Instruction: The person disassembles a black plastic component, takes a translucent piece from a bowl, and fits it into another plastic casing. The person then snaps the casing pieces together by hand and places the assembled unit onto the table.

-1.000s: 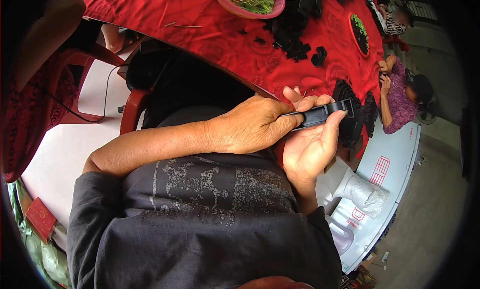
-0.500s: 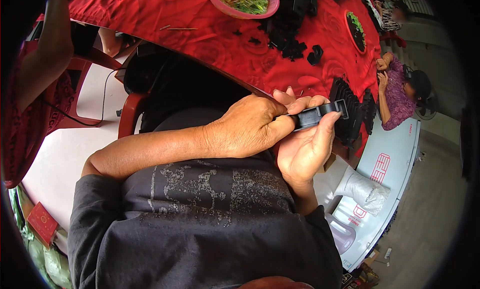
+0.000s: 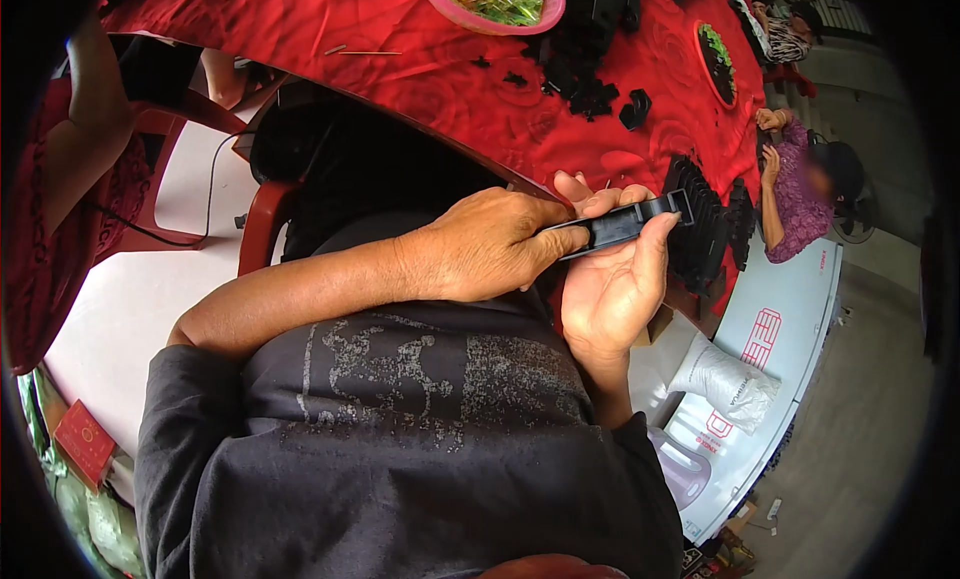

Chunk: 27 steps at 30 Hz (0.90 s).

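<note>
A long, narrow black plastic part (image 3: 625, 226) with a small rectangular loop at its far end is held in front of my chest, near the table edge. My left hand (image 3: 490, 244) pinches its near end between thumb and fingers. My right hand (image 3: 612, 289), palm turned up, grips the other end, the thumb on one side and the fingertips on the other. The end under my left fingers is hidden. Just beyond my right hand lies a stack of ribbed black plastic parts (image 3: 697, 244) on the red-covered table (image 3: 450, 89).
On the table are a pink basket (image 3: 555, 14) of yellow-green pieces, a round tray (image 3: 708, 64) with green bits, and loose black pieces (image 3: 590, 97). A person in a purple top (image 3: 800, 199) sits at right, near a white printed panel (image 3: 790, 299). Another person's arm (image 3: 95, 129) is at left.
My left hand has slid slightly left along the black plastic part, so more of its length shows. The part's loop end has turned a little upward in view.
</note>
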Available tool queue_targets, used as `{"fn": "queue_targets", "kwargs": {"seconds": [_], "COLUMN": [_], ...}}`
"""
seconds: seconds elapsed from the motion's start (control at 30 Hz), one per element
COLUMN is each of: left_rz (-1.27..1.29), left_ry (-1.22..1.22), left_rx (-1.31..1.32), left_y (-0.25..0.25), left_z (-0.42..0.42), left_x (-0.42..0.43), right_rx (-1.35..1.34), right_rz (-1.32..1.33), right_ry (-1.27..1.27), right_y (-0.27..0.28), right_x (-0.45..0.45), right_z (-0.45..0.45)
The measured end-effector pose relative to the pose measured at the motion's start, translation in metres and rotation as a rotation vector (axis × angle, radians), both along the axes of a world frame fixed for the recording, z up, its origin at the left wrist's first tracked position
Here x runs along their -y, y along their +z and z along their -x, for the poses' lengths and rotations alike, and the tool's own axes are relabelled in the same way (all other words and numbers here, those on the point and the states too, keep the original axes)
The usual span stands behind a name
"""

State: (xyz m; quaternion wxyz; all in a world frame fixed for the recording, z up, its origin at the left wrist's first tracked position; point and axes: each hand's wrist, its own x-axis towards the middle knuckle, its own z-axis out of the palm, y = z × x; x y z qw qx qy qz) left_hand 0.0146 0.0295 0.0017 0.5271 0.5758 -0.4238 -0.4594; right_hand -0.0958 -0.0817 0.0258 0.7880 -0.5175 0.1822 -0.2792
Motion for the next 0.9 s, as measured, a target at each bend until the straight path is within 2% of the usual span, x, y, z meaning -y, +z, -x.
{"fn": "queue_targets", "kwargs": {"seconds": [0.13,0.33,0.63,0.8,0.9], "left_rz": [-0.095,-0.08,-0.129,-0.066,0.006], "left_ry": [0.001,0.028,-0.039,0.027,0.126], "left_rx": [0.027,0.057,-0.131,-0.228,-0.07], "left_y": [-0.005,-0.002,-0.005,-0.017,-0.019], "left_z": [-0.002,-0.003,-0.007,-0.015,-0.032], "left_x": [-0.003,-0.007,-0.008,-0.008,-0.009], "right_rx": [0.026,0.031,0.071,0.13,0.134], "right_rz": [-0.006,-0.095,-0.113,-0.13,-0.164], "right_ry": [0.038,-0.03,-0.015,0.044,0.097], "right_y": [-0.001,-0.005,-0.001,0.0,0.006], "right_x": [0.008,0.008,0.016,0.023,0.023], "right_z": [0.006,0.008,0.011,0.014,0.016]}}
